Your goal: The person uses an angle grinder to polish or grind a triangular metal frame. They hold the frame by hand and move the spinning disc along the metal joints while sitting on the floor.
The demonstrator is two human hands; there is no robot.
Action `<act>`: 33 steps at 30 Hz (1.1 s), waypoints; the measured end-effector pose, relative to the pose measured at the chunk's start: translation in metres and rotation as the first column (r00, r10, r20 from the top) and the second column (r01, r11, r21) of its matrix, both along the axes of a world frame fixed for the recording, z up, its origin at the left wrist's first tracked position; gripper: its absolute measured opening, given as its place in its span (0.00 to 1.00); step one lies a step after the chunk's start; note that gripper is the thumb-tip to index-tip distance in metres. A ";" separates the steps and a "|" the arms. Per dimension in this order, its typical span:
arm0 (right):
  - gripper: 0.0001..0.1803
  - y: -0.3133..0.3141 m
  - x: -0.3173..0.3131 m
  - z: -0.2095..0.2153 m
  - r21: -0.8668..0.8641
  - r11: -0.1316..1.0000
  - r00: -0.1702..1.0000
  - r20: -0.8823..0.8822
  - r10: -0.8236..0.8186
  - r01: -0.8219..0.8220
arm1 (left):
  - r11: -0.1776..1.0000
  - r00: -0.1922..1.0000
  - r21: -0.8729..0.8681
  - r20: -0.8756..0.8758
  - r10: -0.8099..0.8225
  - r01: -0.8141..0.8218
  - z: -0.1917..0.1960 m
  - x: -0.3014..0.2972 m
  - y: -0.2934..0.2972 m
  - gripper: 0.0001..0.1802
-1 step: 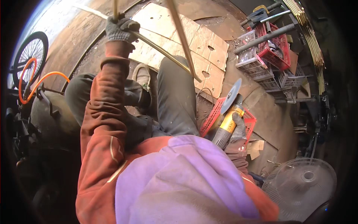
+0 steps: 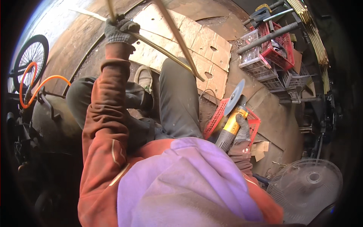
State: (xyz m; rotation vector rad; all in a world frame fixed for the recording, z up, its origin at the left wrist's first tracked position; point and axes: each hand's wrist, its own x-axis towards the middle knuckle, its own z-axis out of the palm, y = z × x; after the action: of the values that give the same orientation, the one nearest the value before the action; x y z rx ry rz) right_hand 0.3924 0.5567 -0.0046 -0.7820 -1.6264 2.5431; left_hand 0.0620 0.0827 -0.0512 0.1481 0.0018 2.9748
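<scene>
My left hand, in a grey work glove, is stretched forward and closed around a brass-coloured metal tube frame. Two of its bars meet at a point above my right knee, and the upper part runs out of view. On my right side, low beside my thigh, my gloved right hand grips a yellow and grey angle grinder. Its pale round disc points up and away from me, apart from the tubes. Whether the disc spins cannot be told.
Flattened cardboard lies on the floor ahead. A red basket sits behind the grinder. Stacked crates and long brass-coloured bars stand at right, near a fan. At left are a tank, an orange hose and a wheel.
The tube frame has tilted slightly to the left at its upper end, with my left hand moving a little left. My right hand and the grinder stay nearly as they were.
</scene>
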 end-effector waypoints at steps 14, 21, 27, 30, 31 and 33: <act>0.26 0.028 0.011 -0.023 0.004 0.997 0.996 0.043 0.082 -0.082 | 0.978 0.978 0.166 -0.182 -0.097 0.128 0.002 -0.014 0.053 0.16; 0.30 0.026 0.011 -0.024 0.123 0.991 0.989 0.143 0.034 -0.052 | 1.000 0.999 -0.007 -0.027 0.024 -0.024 -0.023 -0.015 0.048 0.13; 0.29 0.006 0.001 -0.009 0.112 0.992 0.998 0.012 0.061 -0.062 | 0.968 0.965 -0.246 0.241 0.100 -0.039 -0.005 0.008 0.058 0.14; 0.27 0.003 0.005 -0.007 0.089 0.996 0.999 0.042 0.022 -0.025 | 0.939 0.984 -0.312 0.052 0.172 -0.148 0.035 0.028 0.076 0.17; 0.27 -0.010 0.005 0.000 0.068 0.998 0.999 0.048 -0.014 0.011 | 0.923 0.979 -0.329 -0.034 0.199 -0.199 0.049 0.037 0.079 0.18; 0.31 -0.009 0.007 -0.005 0.031 0.999 0.999 0.034 -0.034 0.033 | 0.897 0.957 -0.349 -0.197 0.214 -0.272 0.052 0.036 0.074 0.19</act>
State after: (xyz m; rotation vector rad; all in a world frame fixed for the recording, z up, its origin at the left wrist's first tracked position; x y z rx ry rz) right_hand 0.3989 0.5475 -0.0099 -0.8484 -1.6427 2.4902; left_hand 0.0981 0.1566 0.0012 0.3518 0.6487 3.1283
